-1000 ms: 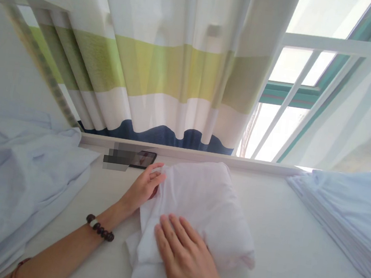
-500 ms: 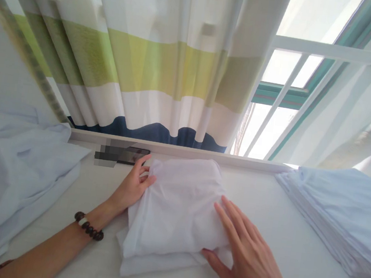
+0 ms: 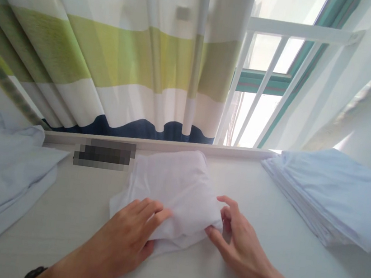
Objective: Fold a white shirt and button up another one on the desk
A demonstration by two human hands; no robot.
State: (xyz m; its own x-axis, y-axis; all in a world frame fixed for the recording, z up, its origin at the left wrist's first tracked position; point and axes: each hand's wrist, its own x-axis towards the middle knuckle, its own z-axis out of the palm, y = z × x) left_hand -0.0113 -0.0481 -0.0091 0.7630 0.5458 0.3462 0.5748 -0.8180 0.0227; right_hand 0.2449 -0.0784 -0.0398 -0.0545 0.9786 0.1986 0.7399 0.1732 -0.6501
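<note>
A folded white cloth (image 3: 173,183) lies on the white table (image 3: 256,276) in front of me. My left hand (image 3: 128,236) grips its near left edge, fingers on top and thumb tucked under the fold. At the cloth's near right corner my right hand (image 3: 240,244) pinches the fabric between thumb and fingers. Both hands are closed on the same cloth.
A neat stack of folded pale blue cloths (image 3: 331,199) sits at the right. Loose crumpled pale cloths (image 3: 0,169) lie at the left. A striped curtain (image 3: 121,57) and a barred window (image 3: 263,90) stand behind the table's raised back edge (image 3: 171,144).
My left hand has moved from the cloth's far left side to its near left edge. My right hand has slid to the near right corner and pinched it. The view has shifted rightward.
</note>
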